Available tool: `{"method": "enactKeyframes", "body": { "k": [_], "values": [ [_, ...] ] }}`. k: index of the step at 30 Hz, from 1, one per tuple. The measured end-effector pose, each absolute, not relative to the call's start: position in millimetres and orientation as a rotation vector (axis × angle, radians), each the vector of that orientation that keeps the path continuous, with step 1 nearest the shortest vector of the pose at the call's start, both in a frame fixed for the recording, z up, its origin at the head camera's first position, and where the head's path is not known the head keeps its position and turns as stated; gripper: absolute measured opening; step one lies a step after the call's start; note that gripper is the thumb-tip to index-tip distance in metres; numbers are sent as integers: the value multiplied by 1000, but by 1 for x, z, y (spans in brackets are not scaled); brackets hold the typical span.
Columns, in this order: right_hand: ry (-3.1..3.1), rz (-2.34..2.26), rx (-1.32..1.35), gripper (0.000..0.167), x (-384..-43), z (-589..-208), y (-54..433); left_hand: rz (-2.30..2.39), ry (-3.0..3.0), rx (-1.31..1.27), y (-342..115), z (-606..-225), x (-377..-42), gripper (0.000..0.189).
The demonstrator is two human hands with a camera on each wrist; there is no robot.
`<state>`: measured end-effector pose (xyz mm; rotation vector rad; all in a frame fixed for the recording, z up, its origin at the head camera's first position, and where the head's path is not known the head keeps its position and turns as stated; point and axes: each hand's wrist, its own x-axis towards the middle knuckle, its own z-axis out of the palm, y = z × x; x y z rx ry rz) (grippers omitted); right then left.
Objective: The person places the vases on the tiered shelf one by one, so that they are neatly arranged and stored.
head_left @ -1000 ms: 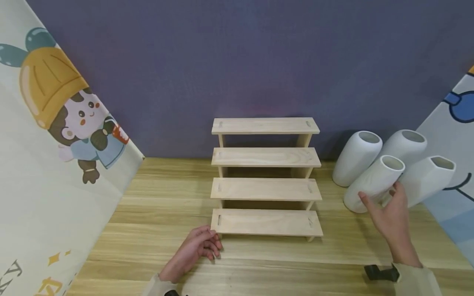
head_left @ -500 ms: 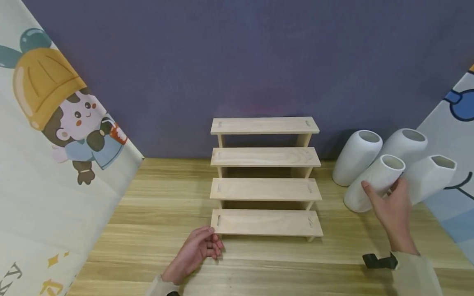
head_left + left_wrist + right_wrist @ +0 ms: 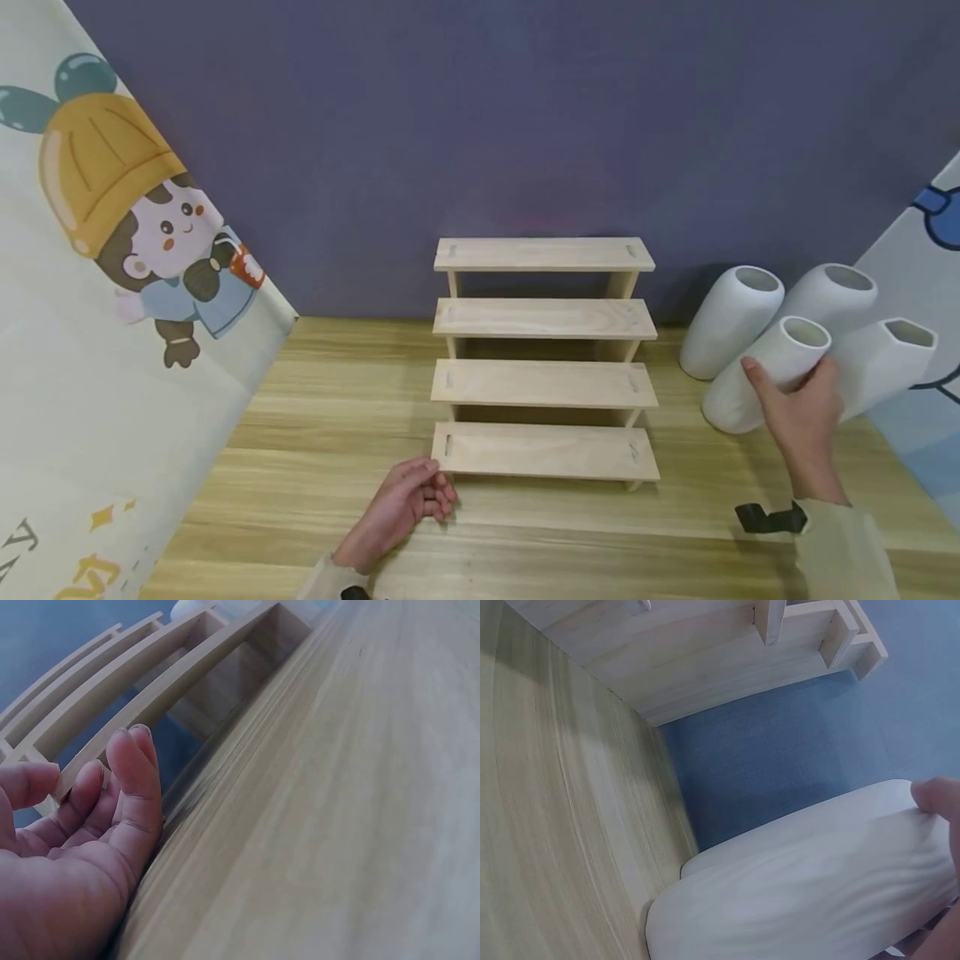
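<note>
A pale wooden stepped shelf (image 3: pixel 543 450) with several tiers stands mid-table against the back wall. At its lowest tier's front left corner, my left hand (image 3: pixel 405 500) pinches the board; the left wrist view has the thumb and curled fingers (image 3: pixel 124 772) around that corner. My right hand (image 3: pixel 806 425) grips a white vase (image 3: pixel 742 392) with a round mouth, thumb on its left side and the other fingers mostly hidden behind it. In the right wrist view the vase (image 3: pixel 780 900) has faint ripples on its side, and its base appears to meet the table.
Three more white vases cluster around the held one: one behind left (image 3: pixel 727 325), one behind right (image 3: pixel 825 296), and an angular-mouthed one (image 3: pixel 873 371) to the right. A dark blue wall (image 3: pixel 375 167) rises behind; printed panels (image 3: pixel 150 350) flank the wooden table (image 3: pixel 322 400).
My right hand has slid slightly up the vase and closed more firmly around it. The left hand stays at the shelf corner. The view has shifted a little.
</note>
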<state>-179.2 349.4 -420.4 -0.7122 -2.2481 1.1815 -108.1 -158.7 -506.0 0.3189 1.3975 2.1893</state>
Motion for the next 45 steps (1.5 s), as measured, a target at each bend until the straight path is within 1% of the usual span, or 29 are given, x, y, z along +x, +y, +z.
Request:
{"method": "enactKeyframes", "body": {
  "k": [13, 23, 32, 45],
  "values": [
    [-2183, 1179, -690, 67, -184, -417, 354, 2194, 1390, 325, -159, -506, -109, 32],
    [-2135, 1248, -724, 74, -189, -418, 356, 2211, 1364, 351, -157, -507, -107, 33],
    [-2069, 1275, -703, 65, -195, -419, 357, 2212, 1360, 358, -157, -507, -107, 34],
    [-2081, 1281, -739, 64, -199, -419, 357, 2209, 1362, 347, -159, -507, -106, 33]
  ]
}}
